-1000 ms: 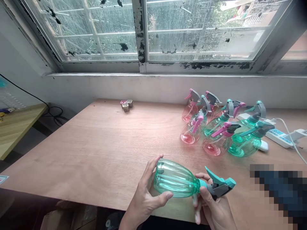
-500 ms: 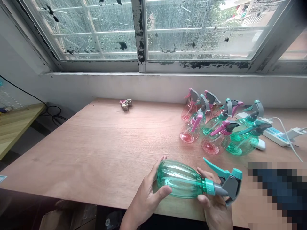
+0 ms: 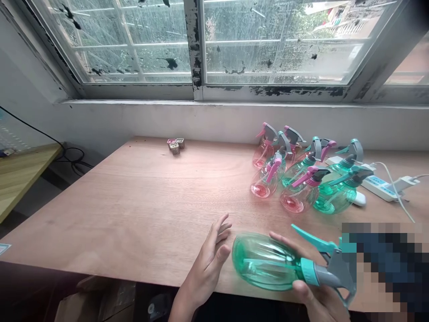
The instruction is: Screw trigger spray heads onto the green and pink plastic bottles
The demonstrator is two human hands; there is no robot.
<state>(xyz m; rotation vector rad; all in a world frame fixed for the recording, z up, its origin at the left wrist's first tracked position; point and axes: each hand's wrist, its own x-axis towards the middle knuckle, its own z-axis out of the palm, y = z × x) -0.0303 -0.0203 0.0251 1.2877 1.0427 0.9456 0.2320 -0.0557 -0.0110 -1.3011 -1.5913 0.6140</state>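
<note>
A clear green spray bottle (image 3: 268,263) with a teal and grey trigger head lies sideways above the table's near edge. My right hand (image 3: 313,293) holds it at the neck, fingers wrapped round from below and behind. My left hand (image 3: 209,264) is open just left of the bottle's base, fingers stretched and apart from it.
A wooden table (image 3: 140,210) spreads under a window sill. Several pink and green spray bottles (image 3: 301,179) lie clustered at the right back. A white power strip (image 3: 385,185) with cable lies beyond them. Small square blocks (image 3: 175,145) sit near the far edge. A blurred patch covers the lower right.
My left hand has let go of the bottle's base and opened. My right hand has carried the bottle to the right and slightly down.
</note>
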